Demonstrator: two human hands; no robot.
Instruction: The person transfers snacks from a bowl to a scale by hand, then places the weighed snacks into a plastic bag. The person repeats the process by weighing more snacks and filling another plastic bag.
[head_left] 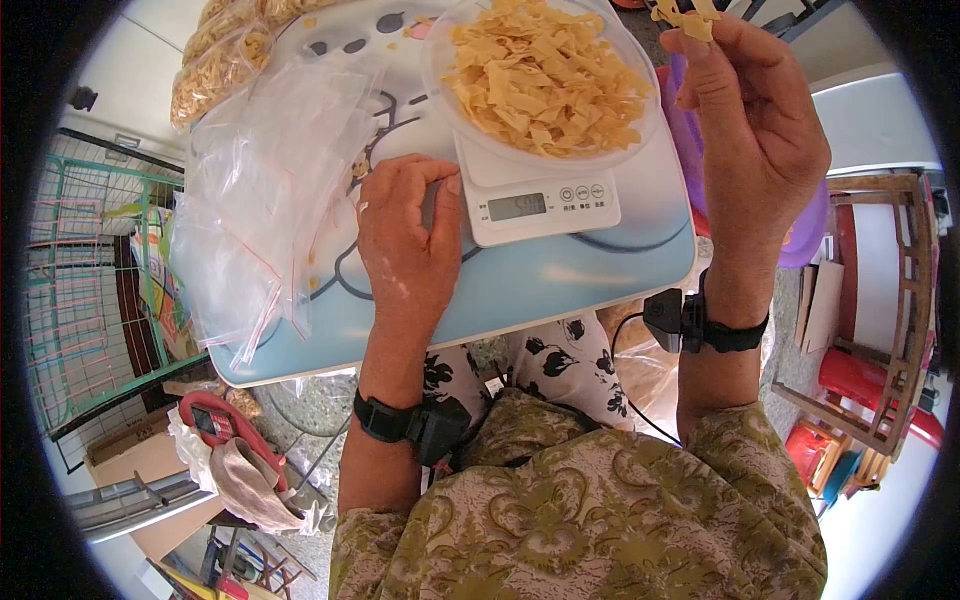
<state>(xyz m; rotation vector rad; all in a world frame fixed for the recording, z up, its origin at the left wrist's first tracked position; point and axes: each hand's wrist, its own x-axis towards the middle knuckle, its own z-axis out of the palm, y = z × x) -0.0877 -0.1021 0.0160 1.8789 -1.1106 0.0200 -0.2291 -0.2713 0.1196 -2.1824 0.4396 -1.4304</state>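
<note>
My right hand (765, 135) is raised at the upper right, its thumb and fingers pinching a few thin, dried yellow flakes (688, 17). A clear round plastic bowl (640, 120) full of the same yellow flakes sits on a white digital kitchen scale (545, 205). The scale's small grey display is lit, but its digits are hard to read. Just left of the scale, my left hand (408, 225) rests on the table with its fingers curled in; nothing shows in it. Beside that hand lies a pile of clear zip bags (260, 200) with red seal lines.
Filled bags of yellow pieces (220, 75) stand at the table's back left corner. The light-blue patterned table (520, 285) ends close to my lap. A purple basin (805, 225) is beyond its right edge. A green wire rack (90, 290) stands at the left, a wooden frame (905, 310) at the right.
</note>
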